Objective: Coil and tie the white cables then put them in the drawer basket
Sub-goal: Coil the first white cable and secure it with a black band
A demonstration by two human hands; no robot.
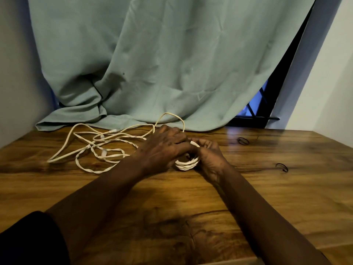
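Both hands, left (162, 148) and right (208, 155), grip the coiled white cable (186, 164)

Both hands (164, 148) around a white cable coil (186, 165)

Premises appear domestic, a room in a home: a wood-grain table (248, 197) set into a plain-walled corner, a pale green curtain (152, 64) draped onto it, and a barred window (256, 108) behind.
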